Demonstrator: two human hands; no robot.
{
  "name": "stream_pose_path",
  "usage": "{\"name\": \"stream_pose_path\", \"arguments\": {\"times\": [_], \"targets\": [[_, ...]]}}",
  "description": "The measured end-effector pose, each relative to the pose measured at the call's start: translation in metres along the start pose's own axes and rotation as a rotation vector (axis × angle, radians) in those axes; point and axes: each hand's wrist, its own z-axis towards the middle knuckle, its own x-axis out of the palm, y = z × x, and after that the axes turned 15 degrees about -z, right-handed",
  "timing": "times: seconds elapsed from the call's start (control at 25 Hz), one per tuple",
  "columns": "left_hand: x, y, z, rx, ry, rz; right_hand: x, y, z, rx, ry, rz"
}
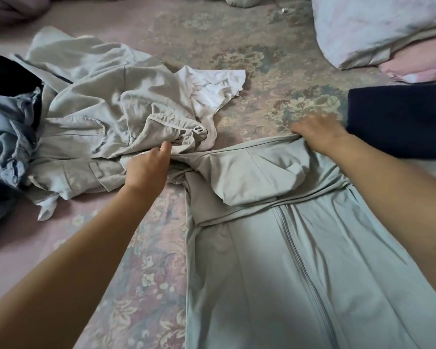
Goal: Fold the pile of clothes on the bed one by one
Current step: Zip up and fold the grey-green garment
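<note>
My left hand [146, 170] and right hand [317, 133] both pinch the zip jacket's [275, 248] far edge; I judge it soft, slippery, best held at corners.

Soft, even daylight lay over the floral bedspread [237, 59], dim rather than bright, with no glare and only faint shadows under the arms and in the folds of the grey-green garment [275, 260]. The right hand [317, 132] was smeared by motion blur, while the left hand [149, 167] showed sharper. The wide-angle lens bowed the edges, stretching both forearms, and the corners fell darker and softer.
</note>
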Motion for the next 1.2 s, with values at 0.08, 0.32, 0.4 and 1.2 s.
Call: {"name": "stream_pose_path", "arguments": {"times": [0.08, 0.32, 0.4, 1.2], "targets": [[0.002, -0.001, 0.000, 0.205, -0.120, 0.222, -0.015, 0.012, -0.008, 0.164, -0.116, 0.137], [0.038, -0.034, -0.015, 0.555, 0.358, -0.021, -0.040, 0.105, -0.085, -0.142, 0.174, 0.427], [0.049, -0.024, -0.022, 0.434, 0.452, 0.000, -0.025, 0.109, -0.099, -0.111, 0.248, 0.362], [0.030, -0.015, -0.066, 1.226, 0.088, 0.272, -0.138, 0.334, -0.256, 0.342, 0.452, 0.818]]}}
